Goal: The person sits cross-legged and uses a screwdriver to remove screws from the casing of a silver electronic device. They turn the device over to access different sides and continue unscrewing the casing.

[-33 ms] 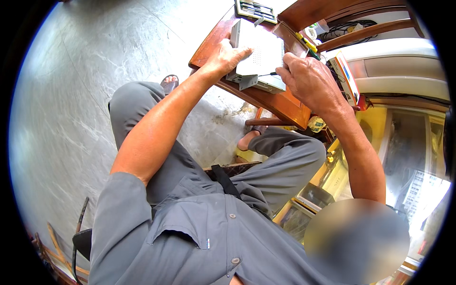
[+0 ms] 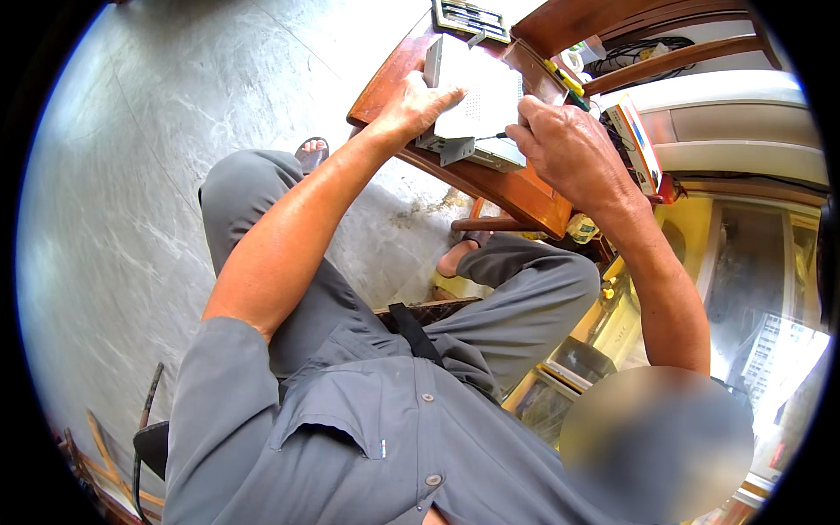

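White box-shaped device (image 2: 477, 101), flat and pale with a patch of fine vent holes on its top face, lies on the wooden table (image 2: 516, 188) close to the near edge, within easy reach of the seated person. The left hand (image 2: 418, 103) lies spread across the device's left end, palm down and fingers splayed over the casing, pressing it against the table; judging from the pose, this keeps the casing from sliding or turning while the other hand works on it. The right hand (image 2: 567, 149) is clenched around a thin tool (image 2: 499, 136), whose dark tip points at the device's near edge; the handle is hidden inside the fist, so what kind of tool it is cannot be told for sure, though it looks like a small screwdriver. A grey bracket-like part (image 2: 455, 150) sticks out under the device at the near edge. At the far edge of the table sits a dark flat tray (image 2: 471, 17) of small tools, away from the hands. Off the table's right corner, coloured books or boxes (image 2: 637, 140) stand stacked. Below the table the stone floor (image 2: 157, 175) shows, with the person's sandalled foot (image 2: 311, 155) on it.
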`<state>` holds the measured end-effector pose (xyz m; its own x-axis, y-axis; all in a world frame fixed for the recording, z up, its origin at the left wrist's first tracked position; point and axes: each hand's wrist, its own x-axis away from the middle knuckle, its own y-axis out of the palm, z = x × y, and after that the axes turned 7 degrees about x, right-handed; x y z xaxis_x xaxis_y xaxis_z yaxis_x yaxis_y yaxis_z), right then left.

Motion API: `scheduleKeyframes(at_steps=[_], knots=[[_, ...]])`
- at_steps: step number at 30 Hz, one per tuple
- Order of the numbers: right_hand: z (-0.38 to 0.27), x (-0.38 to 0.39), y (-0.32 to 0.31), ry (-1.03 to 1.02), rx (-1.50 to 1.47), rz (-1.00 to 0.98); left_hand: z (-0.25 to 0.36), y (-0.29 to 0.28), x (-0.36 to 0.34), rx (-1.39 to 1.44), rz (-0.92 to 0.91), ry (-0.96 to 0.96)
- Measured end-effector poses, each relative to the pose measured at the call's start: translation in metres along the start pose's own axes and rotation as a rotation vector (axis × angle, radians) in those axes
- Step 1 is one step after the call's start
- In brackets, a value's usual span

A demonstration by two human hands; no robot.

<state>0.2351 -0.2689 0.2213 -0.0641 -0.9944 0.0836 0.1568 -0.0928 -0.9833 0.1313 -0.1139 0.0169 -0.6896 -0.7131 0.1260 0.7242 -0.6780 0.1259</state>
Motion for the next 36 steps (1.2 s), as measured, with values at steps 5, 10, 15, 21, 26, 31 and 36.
scheduleKeyframes(at_steps=[5,10,15,21,26,31,36], knots=[[0.001,0.000,0.003,-0.051,-0.117,0.039,0.009,0.001,0.010,0.099,-0.046,0.035],[0.004,-0.006,-0.004,0.113,-0.006,-0.082,0.006,0.000,0.005,0.015,-0.029,0.027],[0.005,-0.006,0.008,0.060,0.085,0.025,0.000,-0.002,0.001,0.020,-0.020,0.019],[0.006,-0.001,0.012,-0.074,0.006,0.170,0.003,-0.001,0.004,0.007,-0.022,0.007],[0.011,-0.005,0.001,0.074,-0.043,-0.029,0.003,-0.001,0.004,-0.039,0.007,0.017],[0.010,-0.006,0.006,0.089,-0.054,-0.054,0.012,0.002,0.010,-0.053,0.017,0.027],[0.005,-0.004,0.004,-0.082,-0.054,0.020,-0.001,-0.002,0.000,-0.053,0.017,0.015]])
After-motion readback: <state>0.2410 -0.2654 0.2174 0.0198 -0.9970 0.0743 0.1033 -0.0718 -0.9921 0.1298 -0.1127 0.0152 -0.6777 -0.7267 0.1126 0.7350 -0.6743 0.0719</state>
